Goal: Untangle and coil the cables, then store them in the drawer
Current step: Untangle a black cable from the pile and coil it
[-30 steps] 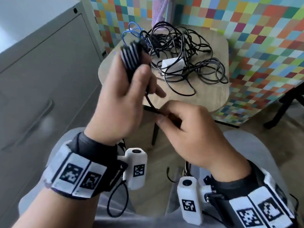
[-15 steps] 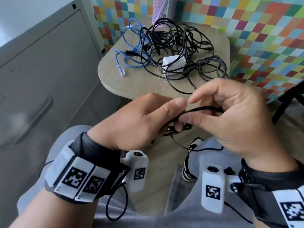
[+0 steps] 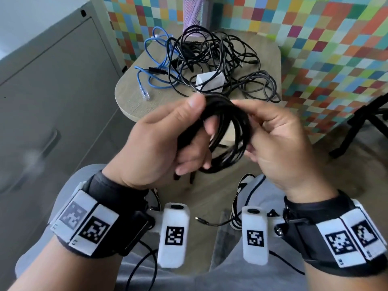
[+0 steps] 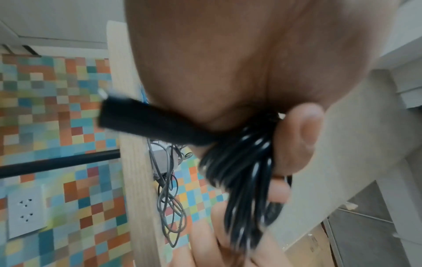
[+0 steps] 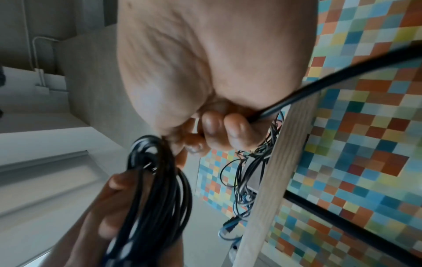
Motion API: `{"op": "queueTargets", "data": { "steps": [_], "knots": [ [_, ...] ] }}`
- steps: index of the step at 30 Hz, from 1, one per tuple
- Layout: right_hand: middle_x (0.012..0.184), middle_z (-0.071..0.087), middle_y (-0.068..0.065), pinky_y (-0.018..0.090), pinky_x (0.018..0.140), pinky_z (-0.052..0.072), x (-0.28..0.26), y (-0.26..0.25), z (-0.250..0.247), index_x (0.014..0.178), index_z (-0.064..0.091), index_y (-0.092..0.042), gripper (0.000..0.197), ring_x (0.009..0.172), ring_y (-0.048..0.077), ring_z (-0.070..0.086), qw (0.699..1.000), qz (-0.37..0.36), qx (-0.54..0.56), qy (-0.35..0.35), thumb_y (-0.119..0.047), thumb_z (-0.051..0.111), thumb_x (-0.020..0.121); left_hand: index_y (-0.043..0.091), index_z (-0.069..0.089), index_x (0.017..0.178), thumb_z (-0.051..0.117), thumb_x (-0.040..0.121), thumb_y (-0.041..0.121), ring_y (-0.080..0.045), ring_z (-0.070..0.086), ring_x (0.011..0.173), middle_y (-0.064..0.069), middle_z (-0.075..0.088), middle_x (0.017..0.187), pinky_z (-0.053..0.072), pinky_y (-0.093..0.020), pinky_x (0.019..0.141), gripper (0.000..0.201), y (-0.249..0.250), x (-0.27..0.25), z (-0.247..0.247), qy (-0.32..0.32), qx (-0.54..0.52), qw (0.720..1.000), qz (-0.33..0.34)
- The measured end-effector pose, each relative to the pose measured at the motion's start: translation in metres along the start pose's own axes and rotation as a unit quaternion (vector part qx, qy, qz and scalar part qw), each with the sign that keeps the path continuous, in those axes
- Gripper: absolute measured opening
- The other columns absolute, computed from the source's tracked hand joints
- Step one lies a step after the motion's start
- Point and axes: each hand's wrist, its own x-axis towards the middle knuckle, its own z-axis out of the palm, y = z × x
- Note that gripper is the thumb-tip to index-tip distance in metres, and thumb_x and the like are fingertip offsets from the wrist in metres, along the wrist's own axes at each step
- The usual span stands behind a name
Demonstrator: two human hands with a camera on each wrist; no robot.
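Observation:
Both hands hold a coiled black cable [image 3: 227,135] in front of me, above my lap. My left hand [image 3: 168,141] grips the coil's left side with the thumb pressed on its top; the bundled strands [image 4: 242,173] run past that thumb. My right hand [image 3: 273,139] pinches the coil's right side, and a loose strand [image 5: 319,84] leaves its curled fingers. A tangle of black cables [image 3: 218,64] with a blue cable [image 3: 155,59] and a white adapter [image 3: 210,80] lies on the small round wooden table [image 3: 134,101] ahead.
A grey metal drawer cabinet [image 3: 48,106] with a recessed handle stands on the left, shut. A multicoloured checkered wall [image 3: 327,43] backs the table. A black stand's legs [image 3: 361,124] are at the right. A thin cable end [image 3: 201,220] lies on the floor between my knees.
The hands have come together on the black cable, which now shows as a full coil held between them; half a second ago only a short strand stretched between the fingers.

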Motion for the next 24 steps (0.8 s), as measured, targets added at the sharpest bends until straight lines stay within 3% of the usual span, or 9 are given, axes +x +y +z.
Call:
{"op": "queueTargets", "data": {
  "steps": [2,4,6,8,10,13,16,20,24],
  "knots": [
    [0.061,0.06,-0.015,0.023,0.05,0.04,-0.001,0.004,0.002,0.101,0.072,-0.019,0.028,0.05,0.002,0.047,0.997,0.039,-0.06,0.014,-0.004,0.05,0.109,0.004,0.052,0.098,0.032,0.104,0.027,-0.016,0.039,0.04,0.0,0.039,0.053,0.043,-0.036,0.063,0.031,0.002,0.002,0.001,0.003,-0.065,0.997,0.043],
    [0.061,0.056,-0.004,0.028,0.052,0.037,-0.003,0.008,0.008,0.087,0.067,-0.014,0.03,0.048,0.008,0.044,0.985,0.084,-0.147,-0.026,-0.013,0.049,0.111,0.002,0.048,0.11,0.032,0.101,0.022,-0.021,0.048,0.054,-0.005,0.043,0.064,0.044,-0.037,0.072,0.027,0.005,0.004,0.0,0.009,-0.117,0.988,0.102],
    [0.063,0.058,-0.003,0.028,0.053,0.041,-0.005,0.008,0.017,0.101,0.071,-0.02,0.023,0.048,0.007,0.048,0.969,0.118,-0.196,-0.088,-0.021,0.05,0.11,0.002,0.046,0.116,0.032,0.103,0.017,-0.026,0.052,0.063,-0.007,0.043,0.07,0.045,-0.042,0.083,0.024,0.004,0.007,-0.004,0.063,-0.093,0.982,0.15],
    [0.064,0.061,-0.001,0.034,0.054,0.046,-0.007,0.003,0.029,0.115,0.073,-0.027,0.021,0.052,0.015,0.053,0.961,0.123,-0.22,-0.11,-0.03,0.053,0.109,0.002,0.044,0.117,0.031,0.106,0.011,-0.028,0.054,0.066,-0.006,0.044,0.071,0.047,-0.044,0.083,0.019,0.0,0.009,-0.008,0.138,0.018,0.972,0.191],
    [0.067,0.065,0.006,0.044,0.055,0.05,-0.008,-0.004,0.036,0.105,0.074,-0.022,0.025,0.058,0.027,0.058,0.952,0.107,-0.258,-0.123,-0.037,0.055,0.108,0.004,0.042,0.116,0.034,0.107,0.008,-0.027,0.057,0.068,-0.002,0.047,0.074,0.052,-0.044,0.078,0.013,-0.006,0.009,-0.011,0.181,0.202,0.94,0.209],
    [0.055,0.055,0.001,0.026,0.044,0.031,-0.01,-0.015,0.033,0.082,0.072,-0.019,0.025,0.046,0.014,0.044,0.943,0.071,-0.299,-0.126,-0.03,0.063,0.103,0.008,0.046,0.123,0.044,0.106,0.015,-0.018,0.063,0.075,0.008,0.058,0.086,0.055,-0.042,0.076,0.019,-0.013,0.006,-0.015,0.159,0.46,0.858,0.162],
    [0.052,0.048,-0.005,0.022,0.046,0.028,-0.012,-0.024,0.026,0.064,0.058,-0.026,0.034,0.048,0.012,0.042,0.937,0.035,-0.322,-0.127,-0.025,0.069,0.096,0.011,0.054,0.122,0.051,0.102,0.021,-0.004,0.06,0.078,0.019,0.061,0.088,0.048,-0.019,0.075,0.023,-0.01,0.003,-0.014,0.124,0.568,0.807,0.107],
    [0.067,0.065,-0.003,0.038,0.059,0.051,-0.014,-0.037,0.011,0.088,0.078,-0.027,0.009,0.062,0.013,0.06,0.953,0.004,-0.282,-0.112,-0.028,0.069,0.091,0.024,0.053,0.084,0.047,0.102,0.036,-0.009,0.047,0.062,0.009,0.053,0.066,0.038,-0.022,0.059,0.022,0.007,-0.002,-0.005,0.078,0.587,0.803,0.067],
    [0.086,0.068,-0.01,0.023,0.068,0.049,-0.014,-0.045,0.003,0.104,0.081,-0.025,0.02,0.076,0.01,0.064,0.945,-0.064,-0.302,-0.106,-0.015,0.068,0.092,0.014,0.06,0.075,0.035,0.106,0.052,-0.007,0.038,0.052,0.002,0.047,0.057,0.033,-0.019,0.051,0.055,0.01,-0.005,-0.001,0.029,0.511,0.859,0.0]
  ]
}}
